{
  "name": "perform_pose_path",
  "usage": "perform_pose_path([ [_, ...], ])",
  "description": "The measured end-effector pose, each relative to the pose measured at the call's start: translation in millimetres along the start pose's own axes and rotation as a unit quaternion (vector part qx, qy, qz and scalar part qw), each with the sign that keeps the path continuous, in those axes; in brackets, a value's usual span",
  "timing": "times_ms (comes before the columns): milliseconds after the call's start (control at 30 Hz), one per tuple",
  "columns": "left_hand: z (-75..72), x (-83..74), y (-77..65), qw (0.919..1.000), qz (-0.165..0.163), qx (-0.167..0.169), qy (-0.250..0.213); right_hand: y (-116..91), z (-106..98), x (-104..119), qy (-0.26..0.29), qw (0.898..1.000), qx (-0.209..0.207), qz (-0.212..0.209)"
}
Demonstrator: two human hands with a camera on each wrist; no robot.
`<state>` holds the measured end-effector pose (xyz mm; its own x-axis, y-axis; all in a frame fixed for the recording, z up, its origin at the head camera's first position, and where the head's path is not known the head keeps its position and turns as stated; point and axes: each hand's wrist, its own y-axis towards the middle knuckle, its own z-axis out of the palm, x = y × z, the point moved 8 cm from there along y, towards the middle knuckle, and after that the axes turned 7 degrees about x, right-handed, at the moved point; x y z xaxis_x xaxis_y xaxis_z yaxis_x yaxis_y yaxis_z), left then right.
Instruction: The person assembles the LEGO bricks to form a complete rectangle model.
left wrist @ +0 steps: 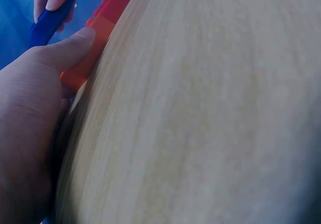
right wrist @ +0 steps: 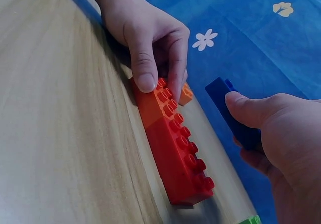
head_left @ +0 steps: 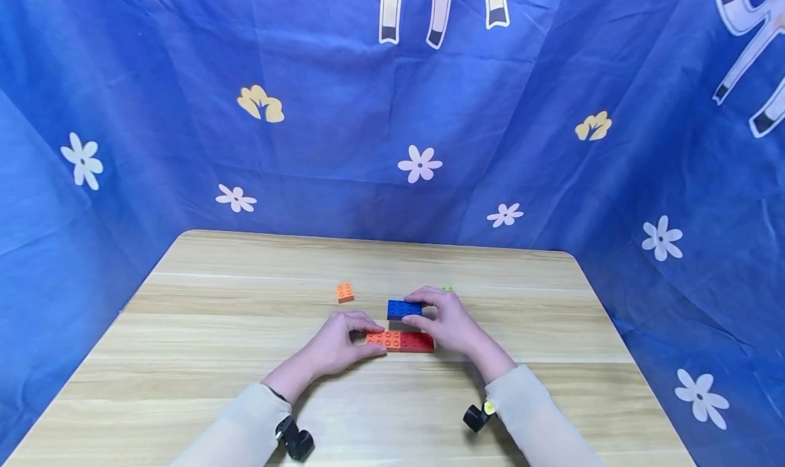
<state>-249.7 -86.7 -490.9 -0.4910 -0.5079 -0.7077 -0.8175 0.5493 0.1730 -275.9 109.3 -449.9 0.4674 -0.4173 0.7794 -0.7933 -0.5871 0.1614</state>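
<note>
An orange brick (head_left: 384, 339) and a red brick (head_left: 417, 342) lie end to end in one row on the table, studs up. My left hand (head_left: 336, 342) pinches the orange brick between thumb and fingers at its left end. In my right hand (head_left: 450, 320) is a blue brick (head_left: 405, 309), gripped by its right end and raised above the table just behind the row. The right wrist view shows the blue brick (right wrist: 230, 111) tilted, thumb on its near side. The left wrist view has the left thumb along the orange brick (left wrist: 85, 63).
A small orange brick (head_left: 345, 292) sits farther back to the left on the wooden table (head_left: 245, 296). Partly hidden behind the right hand is a green brick (head_left: 447, 289). A blue patterned cloth (head_left: 343, 146) hangs around the table's back and sides.
</note>
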Motion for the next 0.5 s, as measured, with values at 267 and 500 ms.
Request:
perform_pose_path([
  [267,-0.4,1.0,0.4,1.0,0.0,0.0,-0.003,-7,2,4,-0.021,1.0,-0.001,-0.018],
  [500,-0.2,0.9,-0.5,0.9999,-0.009,0.004,-0.006,-12,10,3,0.005,1.0,0.013,-0.013],
])
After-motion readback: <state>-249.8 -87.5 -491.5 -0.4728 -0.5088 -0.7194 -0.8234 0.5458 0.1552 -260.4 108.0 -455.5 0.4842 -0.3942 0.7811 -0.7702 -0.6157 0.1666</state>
